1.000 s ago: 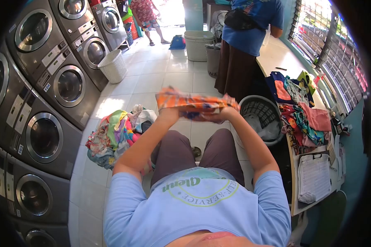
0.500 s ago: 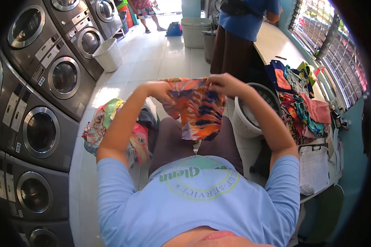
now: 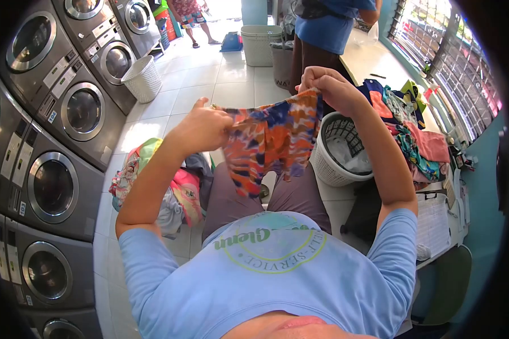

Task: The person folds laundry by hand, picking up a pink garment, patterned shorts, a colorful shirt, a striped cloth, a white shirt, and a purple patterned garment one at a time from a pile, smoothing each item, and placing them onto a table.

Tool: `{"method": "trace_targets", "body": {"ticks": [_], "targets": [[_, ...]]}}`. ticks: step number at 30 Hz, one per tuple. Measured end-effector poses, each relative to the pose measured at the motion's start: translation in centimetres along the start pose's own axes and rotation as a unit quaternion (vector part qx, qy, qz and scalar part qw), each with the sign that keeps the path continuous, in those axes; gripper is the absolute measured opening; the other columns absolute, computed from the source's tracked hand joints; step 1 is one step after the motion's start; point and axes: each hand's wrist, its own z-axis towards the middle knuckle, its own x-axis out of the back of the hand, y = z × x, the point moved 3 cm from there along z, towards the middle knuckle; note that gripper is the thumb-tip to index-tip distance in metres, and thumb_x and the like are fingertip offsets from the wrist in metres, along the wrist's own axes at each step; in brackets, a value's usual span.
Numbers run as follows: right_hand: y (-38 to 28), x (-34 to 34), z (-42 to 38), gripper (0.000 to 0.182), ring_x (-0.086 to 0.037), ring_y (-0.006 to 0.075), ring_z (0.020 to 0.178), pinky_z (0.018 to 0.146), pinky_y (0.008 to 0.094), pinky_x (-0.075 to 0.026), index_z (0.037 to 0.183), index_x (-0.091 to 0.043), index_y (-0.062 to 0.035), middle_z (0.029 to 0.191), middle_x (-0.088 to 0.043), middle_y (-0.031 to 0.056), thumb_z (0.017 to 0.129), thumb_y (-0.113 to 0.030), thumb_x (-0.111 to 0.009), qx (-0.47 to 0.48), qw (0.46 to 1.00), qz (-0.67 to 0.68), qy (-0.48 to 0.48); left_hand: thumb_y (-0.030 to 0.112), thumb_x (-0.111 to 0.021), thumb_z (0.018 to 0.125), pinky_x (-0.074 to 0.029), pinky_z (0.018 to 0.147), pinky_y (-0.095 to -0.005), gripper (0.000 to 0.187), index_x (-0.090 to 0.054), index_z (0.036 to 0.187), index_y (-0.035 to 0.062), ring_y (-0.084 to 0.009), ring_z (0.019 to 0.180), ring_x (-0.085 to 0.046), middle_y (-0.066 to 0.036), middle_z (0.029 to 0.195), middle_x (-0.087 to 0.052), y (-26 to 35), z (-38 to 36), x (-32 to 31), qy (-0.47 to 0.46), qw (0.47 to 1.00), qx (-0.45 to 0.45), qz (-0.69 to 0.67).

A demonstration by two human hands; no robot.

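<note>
A pair of patterned shorts (image 3: 272,135) in orange, blue and purple hangs spread out above my lap. My left hand (image 3: 202,127) pinches one end of its waistband, fingers closed. The other end, a little higher, is gripped in my right hand (image 3: 329,89), whose fingers are also closed. Beside my left leg lies a heap of mixed clothes (image 3: 181,195). A white basket (image 3: 335,168) stands by my right leg with some clear plastic inside. Folded clothes (image 3: 418,144) are stacked on the table at the right.
Stacked dryers (image 3: 54,186) line the left side. A white wicker basket (image 3: 142,80) stands near them. Pale bins (image 3: 260,48) are at the back, beside a person in a blue shirt (image 3: 328,31). Another person's legs (image 3: 195,28) show farther off. A clipboard (image 3: 432,223) lies at right.
The shorts have been opened out wide between my hands. My right hand has moved up and to the right, my left hand slightly left. The person in blue has shifted at the table.
</note>
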Motion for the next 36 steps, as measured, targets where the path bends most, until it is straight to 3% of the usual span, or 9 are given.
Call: {"method": "trace_targets", "body": {"ticks": [2, 3, 6, 12, 19, 22, 26, 31, 36], "targets": [[0.1, -0.3, -0.4, 0.015, -0.045, 0.0063, 0.072, 0.073, 0.0223, -0.038, 0.071, -0.051, -0.0061, 0.071, -0.048, -0.0050, 0.085, -0.012, -0.051, 0.026, 0.997, -0.065, -0.020, 0.016, -0.064, 0.074, -0.030, 0.101, -0.0590, 0.025, -0.062, 0.100, 0.0132, -0.0216, 0.108, -0.057, -0.003, 0.108, -0.062, 1.2, -0.6, -0.5, 0.042, 0.991, -0.014, 0.126], [-0.1, -0.7, -0.8, 0.025, -0.044, 0.0081, 0.066, 0.075, 0.0240, -0.039, 0.061, -0.047, -0.0060, 0.064, -0.044, -0.0030, 0.083, -0.012, -0.057, -0.054, 0.990, -0.132, -0.001, 0.016, -0.065, 0.076, -0.023, 0.103, -0.0654, 0.021, -0.062, 0.097, 0.0144, -0.0191, 0.118, -0.050, -0.003, 0.116, -0.056, 0.9, -0.8, -1.5, 0.057, 0.986, -0.002, 0.156], [-0.6, -1.7, -1.1, 0.045, -0.043, 0.0145, 0.055, 0.089, 0.0348, -0.036, 0.053, -0.039, -0.0089, 0.056, -0.037, -0.0004, 0.079, -0.025, -0.072, 0.120, 0.880, -0.459, -0.031, 0.014, -0.063, 0.079, -0.023, 0.104, -0.0620, 0.017, -0.061, 0.095, 0.0129, -0.0212, 0.116, -0.052, -0.004, 0.107, -0.058, 0.0, -1.0, -2.4, 0.022, 0.977, 0.048, 0.208], [0.7, -2.8, -1.7, 0.045, -0.052, 0.0213, 0.056, 0.096, 0.0429, -0.033, 0.057, -0.045, -0.0092, 0.053, -0.045, 0.0023, 0.074, -0.040, -0.073, 0.164, 0.815, -0.556, 0.011, 0.011, -0.059, 0.080, -0.036, 0.093, -0.0484, 0.009, -0.061, 0.089, 0.0090, -0.0222, 0.097, -0.059, -0.007, 0.100, -0.057, -0.5, -0.6, -2.3, 0.120, 0.973, 0.086, 0.178], [2.2, -3.6, -1.7, 0.012, -0.060, 0.0190, 0.062, 0.081, 0.0335, -0.041, 0.080, -0.063, -0.0115, 0.067, -0.063, 0.0021, 0.079, -0.024, -0.065, 0.135, 0.790, -0.594, 0.072, 0.010, -0.060, 0.077, -0.039, 0.083, -0.0378, 0.005, -0.061, 0.080, 0.0063, -0.0239, 0.086, -0.059, -0.007, 0.091, -0.057, -0.6, -0.4, -1.9, 0.168, 0.979, 0.086, 0.073], [3.5, -4.1, -1.7, 0.018, -0.060, 0.0206, 0.064, 0.079, 0.0353, -0.041, 0.095, -0.066, -0.0134, 0.074, -0.067, 0.0027, 0.078, -0.020, -0.067, 0.105, 0.785, -0.611, -0.023, 0.011, -0.062, 0.076, -0.039, 0.083, -0.0382, 0.006, -0.061, 0.081, 0.0065, -0.0245, 0.085, -0.059, -0.006, 0.086, -0.059, -0.3, -0.6, -1.7, 0.147, 0.987, 0.060, 0.034], [3.3, -5.5, -2.2, 0.015, -0.059, 0.0236, 0.086, 0.088, 0.0374, -0.040, 0.085, -0.063, -0.0085, 0.084, -0.060, 0.0060, 0.070, -0.010, -0.063, 0.169, 0.766, -0.619, -0.034, 0.013, -0.062, 0.078, -0.039, 0.082, -0.0383, 0.007, -0.060, 0.080, 0.0074, -0.0257, 0.083, -0.059, -0.007, 0.081, -0.058, 0.3, -0.8, -1.3, 0.174, 0.983, 0.027, -0.055], [5.2, -6.6, -1.8, 0.021, -0.055, 0.0312, 0.083, 0.085, 0.0370, -0.043, 0.083, -0.055, -0.0015, 0.082, -0.053, 0.0123, 0.065, 0.009, -0.051, 0.170, 0.879, -0.445, -0.022, 0.014, -0.061, 0.080, -0.041, 0.080, -0.0393, 0.008, -0.058, 0.084, 0.0074, -0.0271, 0.079, -0.060, -0.007, 0.078, -0.060, 1.6, -1.0, -0.1, 0.179, 0.979, 0.031, -0.092], [4.5, -7.4, -2.0, 0.008, -0.055, 0.0348, 0.077, 0.068, 0.0401, -0.044, 0.083, -0.056, -0.0007, 0.080, -0.055, 0.0150, 0.077, -0.006, -0.056, 0.105, 0.946, -0.307, -0.012, 0.013, -0.060, 0.079, -0.041, 0.079, -0.0391, 0.009, -0.060, 0.087, 0.0077, -0.0268, 0.078, -0.060, -0.007, 0.077, -0.062, 1.3, -1.3, -0.2, 0.218, 0.965, 0.069, -0.130]]}}
